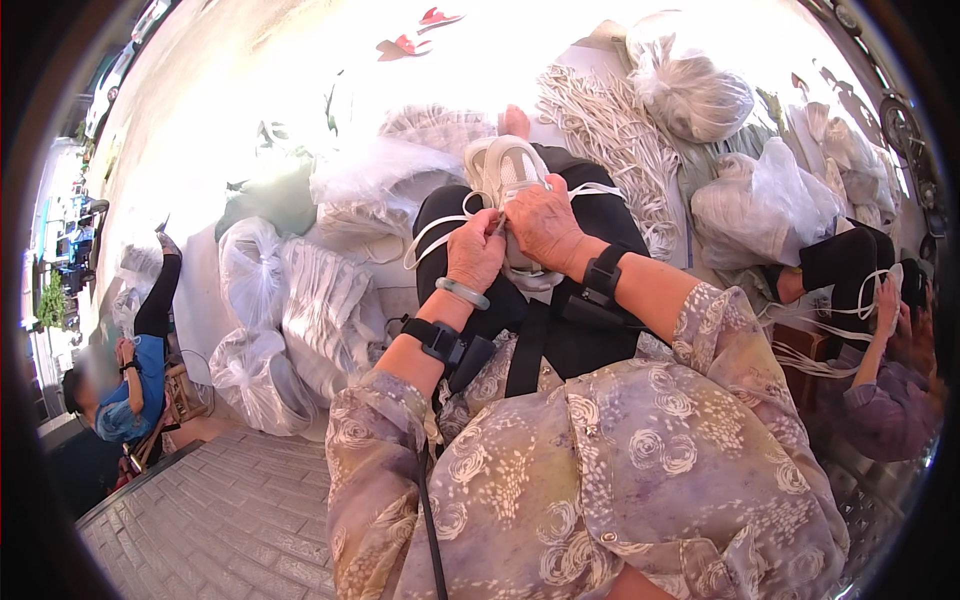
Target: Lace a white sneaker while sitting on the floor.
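The biggest thing is the person's flowery shirt. Next is the brick ground at the lower left. Then come the dark trousers.

Lots of big see-through bags lie around. The fat bag at the top right is stuffed with pale things, too squashed to name. Another bag is below it, full of whitish stuff. On the left, a bag and a bag are full too, next to each other. Any writing on them is too small to read.

Between the bags is a heap of white strips. A person in blue sits far left.

The pale shoe is on the person's lap, between the knees. The right hand curls over it and holds it, its fingers close together. The left hand has its fingers pinched on the white lace beside the shoe. A pale green bangle is on the left wrist.
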The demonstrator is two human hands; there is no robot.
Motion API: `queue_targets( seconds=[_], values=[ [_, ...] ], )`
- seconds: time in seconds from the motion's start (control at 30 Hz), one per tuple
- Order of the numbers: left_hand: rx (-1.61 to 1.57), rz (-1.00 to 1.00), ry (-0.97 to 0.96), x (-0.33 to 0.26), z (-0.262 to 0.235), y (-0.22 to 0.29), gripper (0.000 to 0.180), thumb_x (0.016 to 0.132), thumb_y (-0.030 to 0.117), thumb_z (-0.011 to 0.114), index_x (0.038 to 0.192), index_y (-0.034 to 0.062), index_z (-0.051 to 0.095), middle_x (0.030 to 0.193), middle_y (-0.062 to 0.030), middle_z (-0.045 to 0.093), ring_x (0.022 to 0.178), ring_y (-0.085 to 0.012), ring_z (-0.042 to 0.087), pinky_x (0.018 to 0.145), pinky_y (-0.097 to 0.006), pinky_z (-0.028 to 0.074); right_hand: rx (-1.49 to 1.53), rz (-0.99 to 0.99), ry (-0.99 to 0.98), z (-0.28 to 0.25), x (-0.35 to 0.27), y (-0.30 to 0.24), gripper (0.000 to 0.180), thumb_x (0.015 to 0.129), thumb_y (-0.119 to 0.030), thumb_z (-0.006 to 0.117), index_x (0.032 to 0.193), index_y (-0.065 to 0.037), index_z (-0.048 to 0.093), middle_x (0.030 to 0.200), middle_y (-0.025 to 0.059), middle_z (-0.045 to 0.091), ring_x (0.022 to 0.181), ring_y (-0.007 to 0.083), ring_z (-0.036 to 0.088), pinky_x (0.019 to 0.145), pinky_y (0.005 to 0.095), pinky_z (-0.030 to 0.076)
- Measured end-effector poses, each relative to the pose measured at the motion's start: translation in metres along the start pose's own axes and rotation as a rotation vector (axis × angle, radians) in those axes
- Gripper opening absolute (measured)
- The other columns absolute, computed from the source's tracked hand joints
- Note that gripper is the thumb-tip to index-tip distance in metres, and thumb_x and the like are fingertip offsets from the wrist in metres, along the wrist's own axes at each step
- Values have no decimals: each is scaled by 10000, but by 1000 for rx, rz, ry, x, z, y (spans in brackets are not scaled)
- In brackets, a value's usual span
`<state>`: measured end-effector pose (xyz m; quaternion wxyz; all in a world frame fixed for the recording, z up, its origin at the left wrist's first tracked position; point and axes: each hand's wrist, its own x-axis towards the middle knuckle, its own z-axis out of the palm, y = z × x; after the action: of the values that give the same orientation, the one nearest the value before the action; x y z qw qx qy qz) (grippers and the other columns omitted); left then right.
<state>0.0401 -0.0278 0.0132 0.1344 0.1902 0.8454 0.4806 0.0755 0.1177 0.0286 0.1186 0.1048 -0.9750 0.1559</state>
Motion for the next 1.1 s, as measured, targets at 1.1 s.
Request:
queue_targets(
  seconds=[1.1],
  values=[
    [848,35,-170,37,-21,-2,227,737,235,546,894,102,642,1034,-49,569,1015,-304,480,840,-420,399,200,98,38,-61,-83,64,200,744,-100,593,941,-91,562,794,65,558,822,264,544,741,380,391]
  ],
)
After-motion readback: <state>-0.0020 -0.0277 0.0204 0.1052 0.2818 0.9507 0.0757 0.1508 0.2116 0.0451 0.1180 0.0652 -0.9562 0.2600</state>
